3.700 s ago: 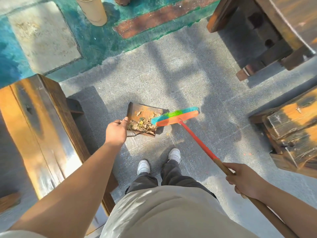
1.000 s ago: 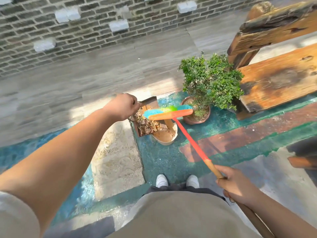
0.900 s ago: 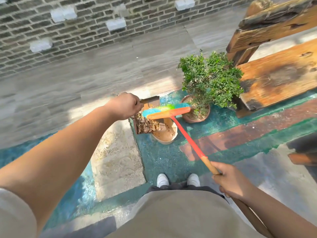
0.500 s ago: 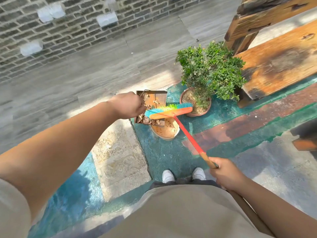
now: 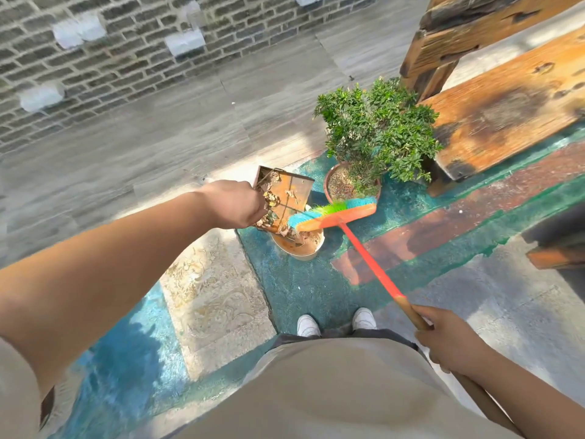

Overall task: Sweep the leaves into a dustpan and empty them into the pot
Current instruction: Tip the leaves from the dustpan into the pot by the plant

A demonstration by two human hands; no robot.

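Two hands are at work over the painted ground; the dustpan [image 5: 286, 198] is held tilted above the pot [image 5: 299, 245] by the left hand [image 5: 235, 204], whose fingers are curled round its handle, though the grip itself is mostly hidden behind the knuckles; dry leaves [image 5: 270, 201] are seen clinging to the pan's inside and gathered at its lower edge, directly over the pot's mouth, where more brown leaves lie; the broom [image 5: 335, 213] is held by the right hand [image 5: 449, 340], fingers clamped round the wooden end of its red handle, and its orange head with blue and green bristles is set against the pan's lower edge above the pot; a potted shrub [image 5: 373, 131] stands just beside the pot, next to a wooden bench [image 5: 506, 103]
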